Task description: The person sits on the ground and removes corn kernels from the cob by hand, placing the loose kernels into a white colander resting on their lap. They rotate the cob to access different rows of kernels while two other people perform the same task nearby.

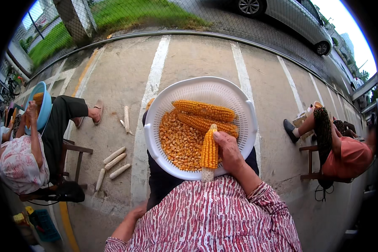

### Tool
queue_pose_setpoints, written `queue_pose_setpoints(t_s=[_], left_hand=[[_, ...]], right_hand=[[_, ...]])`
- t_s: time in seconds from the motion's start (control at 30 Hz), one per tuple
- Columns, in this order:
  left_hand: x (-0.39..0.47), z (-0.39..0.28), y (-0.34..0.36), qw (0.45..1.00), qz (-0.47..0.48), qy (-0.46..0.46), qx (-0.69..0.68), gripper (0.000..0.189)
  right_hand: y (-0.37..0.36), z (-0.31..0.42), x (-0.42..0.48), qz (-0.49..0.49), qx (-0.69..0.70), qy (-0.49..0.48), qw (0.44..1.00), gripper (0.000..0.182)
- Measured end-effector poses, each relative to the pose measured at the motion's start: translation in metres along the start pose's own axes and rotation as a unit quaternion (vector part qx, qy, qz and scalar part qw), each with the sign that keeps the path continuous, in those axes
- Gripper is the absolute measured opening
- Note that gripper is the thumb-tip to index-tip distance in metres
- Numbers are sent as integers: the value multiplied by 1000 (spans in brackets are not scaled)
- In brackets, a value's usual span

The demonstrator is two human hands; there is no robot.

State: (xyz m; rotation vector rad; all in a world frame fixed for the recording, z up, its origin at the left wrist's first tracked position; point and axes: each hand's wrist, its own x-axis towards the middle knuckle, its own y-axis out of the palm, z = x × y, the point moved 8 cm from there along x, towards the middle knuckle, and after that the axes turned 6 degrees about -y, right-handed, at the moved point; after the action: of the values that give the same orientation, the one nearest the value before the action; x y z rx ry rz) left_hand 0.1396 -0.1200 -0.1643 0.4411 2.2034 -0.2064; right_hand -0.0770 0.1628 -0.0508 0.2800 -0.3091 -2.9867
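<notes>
A white plastic colander (201, 86) rests on my lap. Loose yellow corn kernels (179, 145) cover its left and near part, while two dried ears of corn, an upper one (204, 110) and a lower one (192, 120), lie across its far right part. My right hand (229, 150) grips a third ear of corn (209, 149) above the near rim. Kernels remain along most of that ear, but its end towards me is bare white cob. Down beside my left thigh, only the wrist and back of my left hand (140, 210) show; its fingers are hidden.
Several bare corncobs (115, 160) lie on the concrete floor to my left. Beyond them a seated person (25, 157) holds a blue basin (45, 105) with corn. Another person (346, 156) sits to my right. Ahead stands a chain-link fence (151, 19).
</notes>
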Motion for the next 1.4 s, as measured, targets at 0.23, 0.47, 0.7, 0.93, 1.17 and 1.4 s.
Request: queue_pose_setpoints(t_s=[0.23, 0.47, 0.7, 0.93, 1.17, 1.4], left_hand=[[-4, -36, -44, 987, 96, 126, -42, 61], [-60, -227, -29, 912, 55, 402, -68, 61], [20, -272, 54, 951, 38, 288, -109, 76], [37, -263, 85, 913, 182, 306, -197, 71], [36, -266, 85, 911, 161, 348, -154, 78], [35, -265, 88, 913, 151, 351, -146, 80]], right_hand=[[2, -2, -1, 37, 10, 36, 999, 26], [3, 13, -4, 23, -8, 6, 1000, 26], [12, 19, -5, 35, 36, -8, 999, 26], [13, 19, -7, 76, 22, -35, 996, 38], [8, 17, -4, 49, 6, -26, 998, 43], [11, 25, -5, 33, 3, -29, 999, 38]])
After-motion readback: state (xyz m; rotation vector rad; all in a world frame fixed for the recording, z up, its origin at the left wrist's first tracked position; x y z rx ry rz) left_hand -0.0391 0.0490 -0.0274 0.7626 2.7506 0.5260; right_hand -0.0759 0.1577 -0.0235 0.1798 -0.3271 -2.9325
